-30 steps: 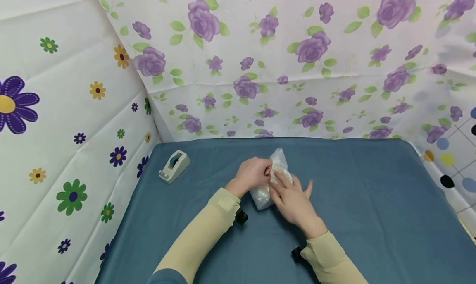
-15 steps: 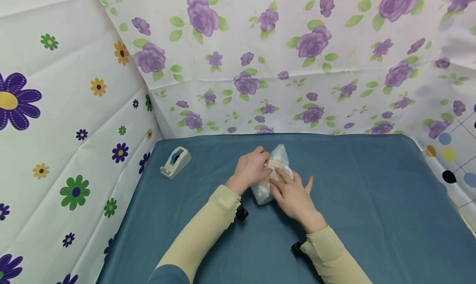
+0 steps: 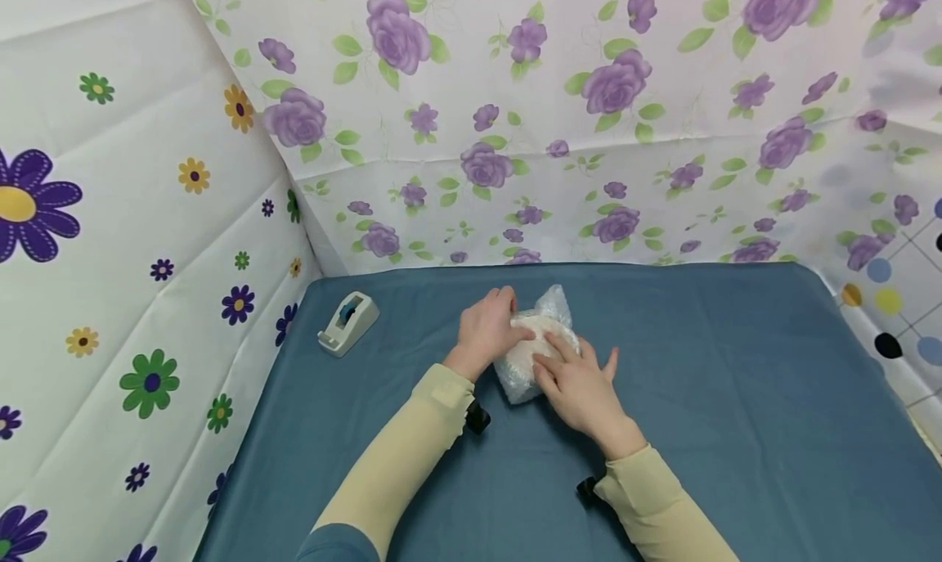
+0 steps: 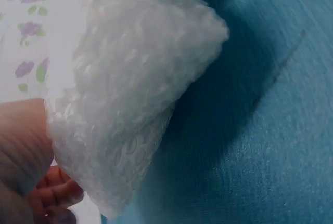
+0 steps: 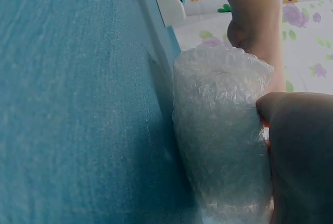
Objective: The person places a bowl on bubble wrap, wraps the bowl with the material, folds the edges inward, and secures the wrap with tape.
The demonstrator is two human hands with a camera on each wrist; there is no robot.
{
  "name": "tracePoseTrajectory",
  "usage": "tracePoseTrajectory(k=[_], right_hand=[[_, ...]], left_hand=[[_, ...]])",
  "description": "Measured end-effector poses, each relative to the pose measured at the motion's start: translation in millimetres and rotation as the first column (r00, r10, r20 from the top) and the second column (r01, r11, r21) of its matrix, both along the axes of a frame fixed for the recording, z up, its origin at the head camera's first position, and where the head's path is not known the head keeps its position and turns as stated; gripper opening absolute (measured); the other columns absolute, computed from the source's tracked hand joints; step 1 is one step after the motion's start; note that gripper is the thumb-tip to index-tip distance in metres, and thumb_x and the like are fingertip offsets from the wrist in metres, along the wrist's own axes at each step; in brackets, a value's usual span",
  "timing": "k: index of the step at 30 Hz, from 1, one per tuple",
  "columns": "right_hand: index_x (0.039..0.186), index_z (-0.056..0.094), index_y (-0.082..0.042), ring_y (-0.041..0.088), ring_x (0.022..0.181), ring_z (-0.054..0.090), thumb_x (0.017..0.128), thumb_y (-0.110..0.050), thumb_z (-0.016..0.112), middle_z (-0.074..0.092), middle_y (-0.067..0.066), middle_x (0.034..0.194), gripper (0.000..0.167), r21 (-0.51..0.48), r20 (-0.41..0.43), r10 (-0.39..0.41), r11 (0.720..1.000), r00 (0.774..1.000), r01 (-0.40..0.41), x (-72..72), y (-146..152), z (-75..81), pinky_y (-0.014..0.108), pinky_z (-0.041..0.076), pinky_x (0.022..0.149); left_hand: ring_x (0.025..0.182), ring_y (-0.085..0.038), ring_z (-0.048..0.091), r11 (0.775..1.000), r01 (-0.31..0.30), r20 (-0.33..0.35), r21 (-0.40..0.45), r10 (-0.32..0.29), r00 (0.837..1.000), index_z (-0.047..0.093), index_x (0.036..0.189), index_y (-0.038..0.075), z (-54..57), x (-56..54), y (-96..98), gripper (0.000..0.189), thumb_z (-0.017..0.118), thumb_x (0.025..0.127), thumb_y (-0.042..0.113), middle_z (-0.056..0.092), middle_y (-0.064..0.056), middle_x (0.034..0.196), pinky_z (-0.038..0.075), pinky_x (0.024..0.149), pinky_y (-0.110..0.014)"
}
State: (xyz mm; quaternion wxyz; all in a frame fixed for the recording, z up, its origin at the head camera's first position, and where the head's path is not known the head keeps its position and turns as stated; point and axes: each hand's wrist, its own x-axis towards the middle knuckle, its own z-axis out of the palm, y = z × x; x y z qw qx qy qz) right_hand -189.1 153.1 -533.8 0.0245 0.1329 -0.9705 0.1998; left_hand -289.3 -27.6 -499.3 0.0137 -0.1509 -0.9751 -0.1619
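Note:
A bubble-wrapped bundle (image 3: pixel 520 374) lies slanted on the blue tabletop, and a pale, round-edged shape shows through its upper face. What is inside cannot be made out. My left hand (image 3: pixel 486 329) is at the bundle's far left side, with the thumb stretched onto its top. In the left wrist view, loosely bent fingers (image 4: pixel 57 195) appear beside the bubble wrap (image 4: pixel 130 68). My right hand (image 3: pixel 585 390) rests on the bundle's right side, fingers spread across the top and little finger lifted away. The right wrist view shows the bundle (image 5: pixel 223 130) beneath that hand.
A white tape dispenser (image 3: pixel 348 325) with a blue core stands at the back left of the table (image 3: pixel 736 398). Flower-printed cloths hang behind the table (image 3: pixel 441 137) and at its left. Each wrist carries a small black camera.
My left hand has gone from a curled grip over the bundle to a looser pose, shifting slightly left with its thumb extended. My right hand keeps its place.

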Motion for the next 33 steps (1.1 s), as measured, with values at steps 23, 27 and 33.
tracePoseTrajectory(k=[23,27,33], right_hand=[[0.144,0.072,-0.023,0.053,0.153,0.029,0.116,-0.049,0.042,0.042,0.005,0.169,0.049,-0.024,-0.020,0.001,1.000,1.000,-0.001,-0.9,0,-0.5,0.093,0.004,0.107],[0.144,0.072,-0.022,0.053,0.152,0.029,0.116,-0.047,0.044,0.042,0.006,0.169,0.047,-0.030,-0.020,0.000,1.000,1.000,-0.001,-0.6,0,0.6,0.093,0.004,0.107],[0.144,0.072,-0.022,0.053,0.153,0.028,0.115,-0.047,0.044,0.042,0.006,0.169,0.047,-0.022,-0.016,-0.003,1.000,1.000,0.003,-1.1,0,-1.6,0.093,0.004,0.107]], left_hand=[[0.078,-0.024,0.058,0.800,-0.119,0.211,0.589,-0.009,0.977,0.061,0.126,0.005,-17.1,-11.4,-15.6,0.045,0.079,0.100,0.038,0.062,-0.008,0.096,0.048,0.068,-0.039],[0.077,-0.023,0.055,0.834,-0.066,0.108,0.549,0.007,0.994,0.066,0.114,0.010,-14.4,-8.2,-14.0,0.037,0.083,0.097,0.038,0.063,-0.008,0.098,0.045,0.065,-0.038],[0.086,-0.017,0.057,0.893,-0.045,0.016,0.449,0.042,0.999,0.076,0.091,0.023,-14.4,-5.3,-12.6,0.023,0.084,0.095,0.044,0.062,0.000,0.101,0.049,0.069,-0.035]])
